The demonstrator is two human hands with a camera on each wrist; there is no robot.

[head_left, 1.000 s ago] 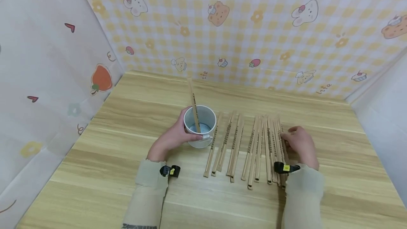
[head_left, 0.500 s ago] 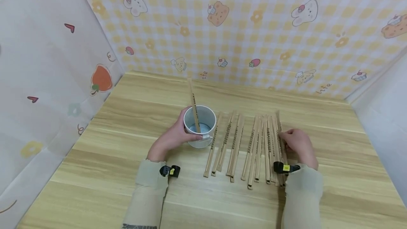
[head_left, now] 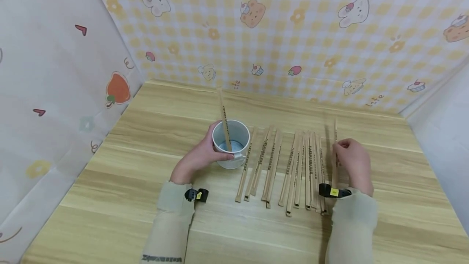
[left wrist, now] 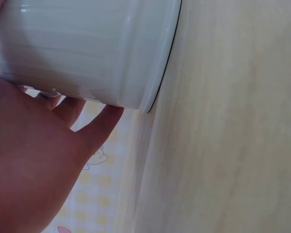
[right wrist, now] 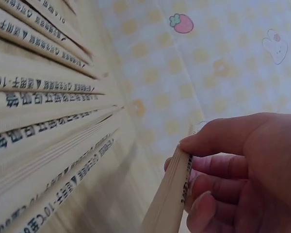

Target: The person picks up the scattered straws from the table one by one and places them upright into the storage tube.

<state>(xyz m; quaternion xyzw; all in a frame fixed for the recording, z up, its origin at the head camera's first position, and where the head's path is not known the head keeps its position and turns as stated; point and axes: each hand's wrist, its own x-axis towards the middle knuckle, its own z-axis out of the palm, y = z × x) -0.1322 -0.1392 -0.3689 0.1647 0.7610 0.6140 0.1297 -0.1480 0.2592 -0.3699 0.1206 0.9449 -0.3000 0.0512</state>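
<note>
My left hand (head_left: 199, 157) grips a white cup (head_left: 238, 131) by its side, thumb near the front rim and fingers around the far side. Inside the cup a paper-wrapped straw (head_left: 224, 119) leans up past the back rim. My right hand (head_left: 352, 160) pinches another paper-wrapped straw (right wrist: 169, 194) between thumb and fingers, just right of the row. In the head view this straw stands out from the others, its top pointing to the back. Several wrapped straws (head_left: 293, 174) with black print lie side by side on the table between my hands.
The wood-grain table (head_left: 256, 239) meets a yellow checked backdrop (head_left: 278, 31) at the back and a white printed sheet (head_left: 55, 72) at the left. Another white sheet (head_left: 447, 105) stands at the right. Each wrist wears a black camera (head_left: 326, 190).
My right hand has taken a straw from the right end of the row and lifted it away to the right. The left hand keeps its grip on the cup.
</note>
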